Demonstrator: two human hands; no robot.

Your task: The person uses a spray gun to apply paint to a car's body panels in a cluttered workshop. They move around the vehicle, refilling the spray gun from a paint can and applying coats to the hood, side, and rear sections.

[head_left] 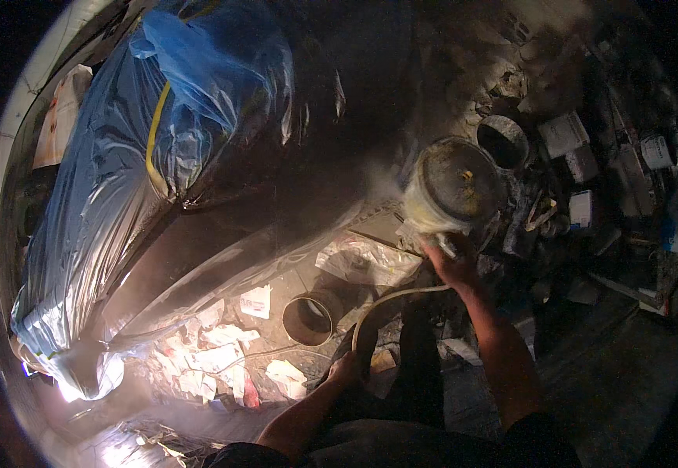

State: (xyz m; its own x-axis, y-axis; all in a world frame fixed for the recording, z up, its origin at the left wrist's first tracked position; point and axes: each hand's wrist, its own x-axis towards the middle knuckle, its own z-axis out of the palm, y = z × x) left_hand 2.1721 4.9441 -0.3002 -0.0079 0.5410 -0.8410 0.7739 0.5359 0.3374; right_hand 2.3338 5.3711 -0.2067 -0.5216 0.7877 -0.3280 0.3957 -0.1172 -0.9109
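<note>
We are seeing a round, dusty drum (462,181), pale-sided, its dark face showing yellow near the middle, sitting at two o'clock. We are also seeing a thin, pale hose (389,296) arching from six o'clock toward four.

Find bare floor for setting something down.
Likeliest patch: the dim lower-right floor, bordered by the right forearm and a pale strip; shadow may hide items. Crowded: paper scraps left of the open tube, pale boxy items right of the round container.

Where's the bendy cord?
The pale cord is below and slightly right of centre in the head view, curving between the left hand and the right hand.
</note>
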